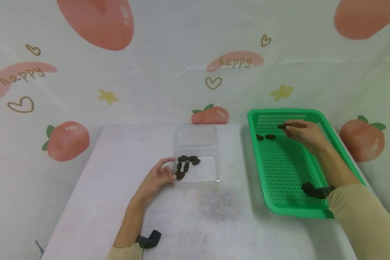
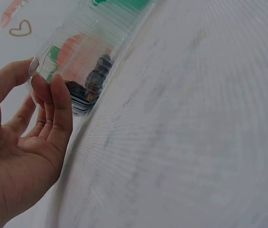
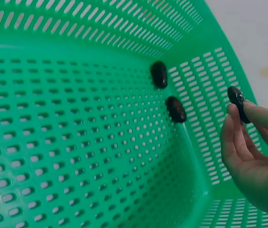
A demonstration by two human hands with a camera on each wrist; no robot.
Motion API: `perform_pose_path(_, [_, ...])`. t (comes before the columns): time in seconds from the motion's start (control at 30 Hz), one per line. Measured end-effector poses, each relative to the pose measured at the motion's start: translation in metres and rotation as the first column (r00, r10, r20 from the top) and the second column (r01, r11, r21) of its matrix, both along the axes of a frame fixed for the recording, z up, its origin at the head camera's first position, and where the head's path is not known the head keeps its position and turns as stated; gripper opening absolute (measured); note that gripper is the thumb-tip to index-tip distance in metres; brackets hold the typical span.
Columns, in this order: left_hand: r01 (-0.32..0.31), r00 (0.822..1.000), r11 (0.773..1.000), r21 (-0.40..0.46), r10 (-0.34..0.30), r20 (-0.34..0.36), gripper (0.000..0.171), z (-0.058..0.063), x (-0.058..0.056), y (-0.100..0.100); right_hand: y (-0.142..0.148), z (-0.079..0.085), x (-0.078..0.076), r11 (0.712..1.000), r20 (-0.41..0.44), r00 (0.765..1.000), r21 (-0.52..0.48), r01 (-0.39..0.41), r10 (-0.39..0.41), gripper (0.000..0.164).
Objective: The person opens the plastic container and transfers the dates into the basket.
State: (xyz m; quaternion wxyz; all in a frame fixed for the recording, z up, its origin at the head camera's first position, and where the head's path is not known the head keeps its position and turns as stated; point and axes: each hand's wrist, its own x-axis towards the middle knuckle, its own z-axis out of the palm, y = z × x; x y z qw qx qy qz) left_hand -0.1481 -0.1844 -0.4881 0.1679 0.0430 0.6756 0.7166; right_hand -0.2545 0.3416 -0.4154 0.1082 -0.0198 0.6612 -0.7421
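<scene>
In the head view my right hand (image 1: 307,135) is over the far part of a green plastic basket (image 1: 258,169), pinching a dark brown date (image 3: 237,102) between thumb and fingertips. Two more dates lie on the basket floor at its far left corner, one date (image 1: 270,137) nearer the hand and another date (image 1: 259,137) by the wall. My left hand (image 1: 156,178) holds the left side of a clear plastic box (image 1: 203,177), fingers curved at its wall. Several dates (image 1: 186,167) lie inside, mostly along the left and back of the box.
The box's hinged lid (image 1: 196,136) lies open toward the back wall. Both containers stand on a white table (image 1: 117,162), the basket to the right of the box. A fruit-printed cloth (image 1: 162,72) hangs behind.
</scene>
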Motion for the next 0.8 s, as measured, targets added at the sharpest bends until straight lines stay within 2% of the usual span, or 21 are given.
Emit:
perform_pose_path(0.2, [0.005, 1.000, 1.000, -0.007, -0.005, -0.011, 0.068, 0.000, 0.001, -0.001, 0.007, -0.007, -0.004, 1.000, 0.038, 0.999, -0.029, -0.011, 0.012, 0.022])
perform_pose_path(0.57, [0.003, 1.000, 1.000, 0.019, -0.003, -0.003, 0.067, -0.002, 0.000, 0.000, 0.009, -0.015, -0.009, 0.989, 0.132, 0.990, 0.145, 0.038, -0.057, 0.019])
perform_pose_path(0.8, [-0.002, 1.000, 1.000, 0.006, 0.002, -0.007, 0.066, -0.004, 0.000, -0.001, 0.013, -0.024, -0.011, 0.975, 0.145, 0.987, 0.220, 0.033, -0.066, 0.019])
